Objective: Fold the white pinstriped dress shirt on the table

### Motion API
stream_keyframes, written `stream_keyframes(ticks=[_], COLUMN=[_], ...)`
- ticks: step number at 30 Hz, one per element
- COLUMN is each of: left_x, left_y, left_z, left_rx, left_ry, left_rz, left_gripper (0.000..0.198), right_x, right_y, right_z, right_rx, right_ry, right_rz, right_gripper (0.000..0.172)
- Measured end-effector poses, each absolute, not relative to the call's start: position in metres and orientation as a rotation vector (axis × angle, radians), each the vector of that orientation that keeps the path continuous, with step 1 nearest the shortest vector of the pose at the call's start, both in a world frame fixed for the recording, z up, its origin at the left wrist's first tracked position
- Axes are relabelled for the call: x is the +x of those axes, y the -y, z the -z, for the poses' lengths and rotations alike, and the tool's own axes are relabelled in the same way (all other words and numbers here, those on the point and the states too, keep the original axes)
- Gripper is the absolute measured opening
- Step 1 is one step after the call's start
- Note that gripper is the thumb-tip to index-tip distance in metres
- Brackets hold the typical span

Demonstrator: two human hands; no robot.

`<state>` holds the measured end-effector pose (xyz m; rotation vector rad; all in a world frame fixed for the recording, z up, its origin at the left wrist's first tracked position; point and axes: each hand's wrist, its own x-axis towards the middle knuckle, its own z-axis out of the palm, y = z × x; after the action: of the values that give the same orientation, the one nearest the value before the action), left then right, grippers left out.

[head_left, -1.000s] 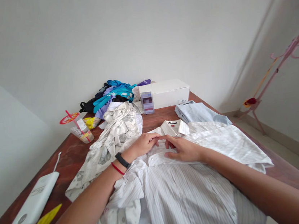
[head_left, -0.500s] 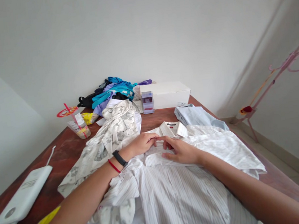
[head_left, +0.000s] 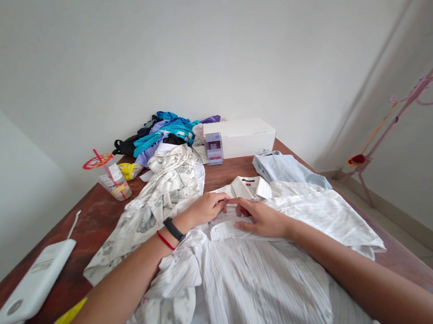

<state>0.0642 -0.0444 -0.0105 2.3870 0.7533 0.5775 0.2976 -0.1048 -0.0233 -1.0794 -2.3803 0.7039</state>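
A white striped button-up shirt (head_left: 262, 277) lies spread across the table in front of me, its collar pointing away and a sleeve stretched out to the right. My left hand (head_left: 209, 206) rests on the upper front below the collar, fingers bent together on the cloth at the placket; what lies under the fingertips is hidden. Opposite it, my right hand (head_left: 260, 215) has its index finger reaching to the left fingertips. The right thumb is held apart, over the shirt front. Left of the shirt lies a crumpled white patterned garment (head_left: 141, 224).
Folded light-blue clothing (head_left: 288, 169) lies at the right. Behind are a white box (head_left: 245, 136), a small blurred purple pack (head_left: 214, 149) and piled coloured clothes (head_left: 169, 131). A drink cup (head_left: 111, 177) and white power bank (head_left: 34, 284) stand left; a pink rack (head_left: 409, 96) is beyond the right edge.
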Motion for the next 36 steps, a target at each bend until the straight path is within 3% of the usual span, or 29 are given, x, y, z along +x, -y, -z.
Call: stream_keyframes(ticks=[7, 12, 17, 25, 30, 36], left_x=[0.046, 0.004, -0.017, -0.019, -0.018, -0.001], left_y=[0.049, 0.058, 0.058, 0.035, 0.039, 0.059], left_z=[-0.037, -0.092, -0.102, -0.082, -0.095, -0.115], left_rx=[2.508, 2.517, 2.371, 2.347, 2.357, 1.926], left_ry=[-0.929, -1.566, -1.917, -1.574, -1.252, -0.964], left_rz=[-0.342, -0.012, 0.329, 0.273, 0.091, -0.194], left_gripper=[0.024, 0.044, 0.060, 0.042, 0.025, 0.051], right_x=[0.297, 0.297, 0.296, 0.297, 0.297, 0.297], right_y=[0.105, 0.104, 0.105, 0.103, 0.102, 0.103], right_z=[0.022, 0.019, 0.018, 0.021, 0.023, 0.024], right_rx=[-1.070, -1.057, -1.063, -1.077, -1.061, -1.051], right_ry=[2.384, 2.408, 2.415, 2.406, 2.413, 2.395], right_rz=[-0.691, -0.669, -0.670, -0.698, -0.679, -0.668], right_gripper=[0.052, 0.042, 0.037, 0.037, 0.037, 0.035])
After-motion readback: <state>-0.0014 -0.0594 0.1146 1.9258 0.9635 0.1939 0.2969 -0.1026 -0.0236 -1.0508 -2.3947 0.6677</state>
